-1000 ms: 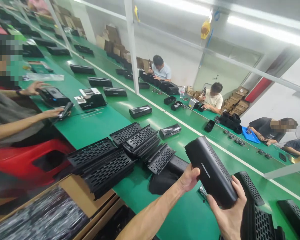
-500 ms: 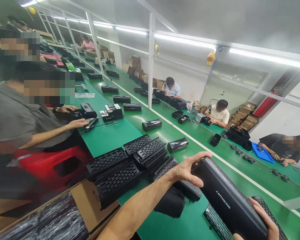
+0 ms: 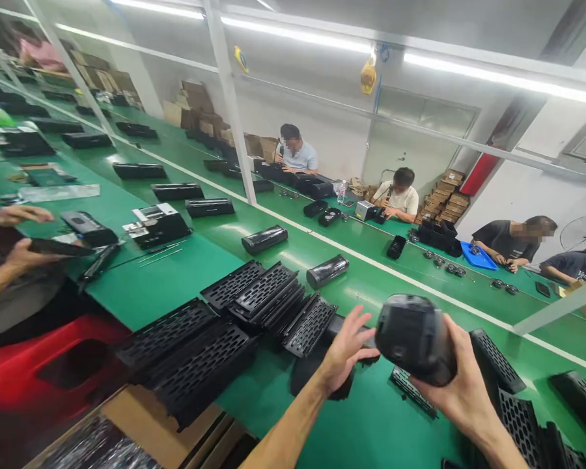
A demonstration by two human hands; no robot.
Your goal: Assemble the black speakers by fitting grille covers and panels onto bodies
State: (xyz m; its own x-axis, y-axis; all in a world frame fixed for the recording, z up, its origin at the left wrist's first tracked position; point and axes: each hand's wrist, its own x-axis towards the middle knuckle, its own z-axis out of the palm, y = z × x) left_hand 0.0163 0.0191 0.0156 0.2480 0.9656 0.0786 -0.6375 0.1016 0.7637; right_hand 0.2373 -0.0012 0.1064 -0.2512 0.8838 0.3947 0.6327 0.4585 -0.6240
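Observation:
A black speaker housing (image 3: pixel 405 332) is tilted with one end facing me, slightly blurred, above the green table. My right hand (image 3: pixel 463 387) is wrapped round its right side and underside. Just left of it, my left hand (image 3: pixel 346 348) is open with fingers spread, holding nothing. Behind and below my left hand lies a dark cloth-like black piece (image 3: pixel 300 378). A stack of perforated black grilles (image 3: pixel 268 286) lies to the left, and one small grille (image 3: pixel 415 394) lies beneath the housing.
More grilles (image 3: pixel 517 417) lie at the right. Wrapped black units (image 3: pixel 327 270) rest along the green line. At the lower left stand a cardboard box (image 3: pixel 161 417) and a red stool (image 3: pixel 78 352). A co-worker's hands (image 3: pixel 19 251) hold a dark part at left; others sit across the line.
My left hand has let go of the housing and opened. The housing has turned from its lettered side to its end, now in my right hand alone. The view has swung right.

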